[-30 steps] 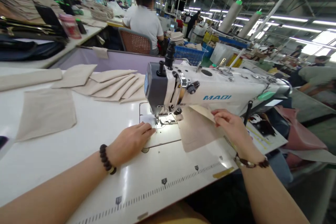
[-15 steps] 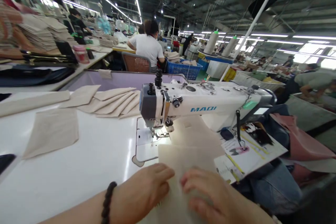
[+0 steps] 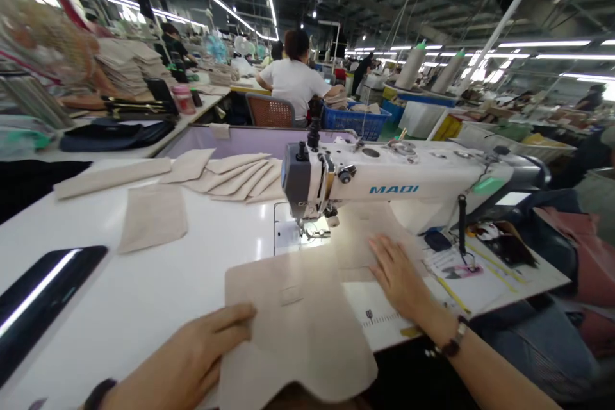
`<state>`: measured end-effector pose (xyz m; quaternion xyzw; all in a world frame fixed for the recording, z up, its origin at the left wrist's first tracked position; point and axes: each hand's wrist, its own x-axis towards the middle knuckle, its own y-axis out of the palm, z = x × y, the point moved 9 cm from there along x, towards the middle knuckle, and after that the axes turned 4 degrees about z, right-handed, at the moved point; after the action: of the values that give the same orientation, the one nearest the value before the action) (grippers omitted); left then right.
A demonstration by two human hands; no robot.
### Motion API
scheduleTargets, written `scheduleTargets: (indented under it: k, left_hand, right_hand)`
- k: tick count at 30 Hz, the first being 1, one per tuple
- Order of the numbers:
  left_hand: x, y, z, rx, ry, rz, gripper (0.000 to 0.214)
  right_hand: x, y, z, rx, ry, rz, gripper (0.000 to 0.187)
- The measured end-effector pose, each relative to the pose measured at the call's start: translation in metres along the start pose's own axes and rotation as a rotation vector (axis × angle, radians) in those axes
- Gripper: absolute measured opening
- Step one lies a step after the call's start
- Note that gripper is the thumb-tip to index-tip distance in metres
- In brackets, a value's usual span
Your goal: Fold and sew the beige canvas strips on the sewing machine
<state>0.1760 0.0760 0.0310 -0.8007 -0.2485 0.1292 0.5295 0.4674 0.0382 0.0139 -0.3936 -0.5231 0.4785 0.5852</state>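
Observation:
A large beige fabric piece (image 3: 307, 327) with a small rectangular mark lies in front of the sewing machine (image 3: 384, 176), its near edge curving over the table edge. My left hand (image 3: 206, 339) pinches its left edge between thumb and fingers. Farther right, my right hand (image 3: 398, 275) lies flat with fingers extended on a second beige fabric piece (image 3: 358, 237) beneath the machine arm. The lit presser foot (image 3: 314, 230) stands just beyond the large piece's far edge.
Overlapping beige pieces (image 3: 235, 176) lie at the back left, with a single beige pocket-shaped piece (image 3: 152, 218) nearer. A dark glossy phone-like slab (image 3: 43, 295) is at left. Papers and yellow tape (image 3: 454, 295) lie right. A co-worker in white (image 3: 298, 80) sits ahead.
My hands have moved apart: the left to the left with the large fabric piece, the right forward onto the piece under the machine arm. The view has shifted left.

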Motion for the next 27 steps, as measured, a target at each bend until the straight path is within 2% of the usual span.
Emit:
scheduleTargets:
  k: [1,2,5,7,10,11,15,20,22,25,27]
  left_hand:
    - [0.0,0.0,0.003,-0.063,-0.037,0.039,0.029]
    - [0.0,0.0,0.007,-0.134,-0.071,0.074,0.03]
    - [-0.003,-0.01,0.021,-0.307,-0.205,0.036,0.031]
    - [-0.008,-0.016,0.028,-0.331,-0.259,-0.027,0.03]
    - [-0.016,-0.019,0.032,-0.287,-0.253,-0.047,0.028]
    - [-0.018,-0.018,0.032,-0.275,-0.254,-0.04,0.026]
    - [-0.022,-0.016,0.042,-0.316,-0.341,-0.057,0.029]
    - [-0.019,-0.015,0.053,-0.366,-0.414,-0.157,0.03]
    - [-0.018,-0.015,0.056,-0.36,-0.425,-0.191,0.029]
    - [-0.015,-0.017,0.055,-0.324,-0.417,-0.231,0.027]
    - [-0.014,-0.018,0.053,-0.296,-0.419,-0.256,0.025]
  right_hand:
    - [-0.004,-0.011,0.011,0.082,-0.033,-0.016,0.048]
    - [-0.007,-0.018,0.026,0.206,-0.097,0.02,0.05]
    - [-0.021,-0.014,0.073,0.497,-0.21,0.39,0.063]
    - [-0.023,-0.015,0.093,0.634,-0.186,0.472,0.06]
    - [-0.012,-0.012,0.108,0.832,-0.126,0.428,0.02]
    - [-0.007,-0.01,0.11,0.868,-0.11,0.398,0.018]
    - [0.011,0.002,0.104,0.83,0.002,0.267,0.017]
    - [0.021,0.011,0.095,0.718,0.106,0.204,0.022]
    - [0.021,0.01,0.091,0.699,0.143,0.147,0.027]
    - [0.014,0.01,0.088,0.688,0.172,0.084,0.049]
    - [0.008,0.01,0.09,0.672,0.14,0.066,0.046]
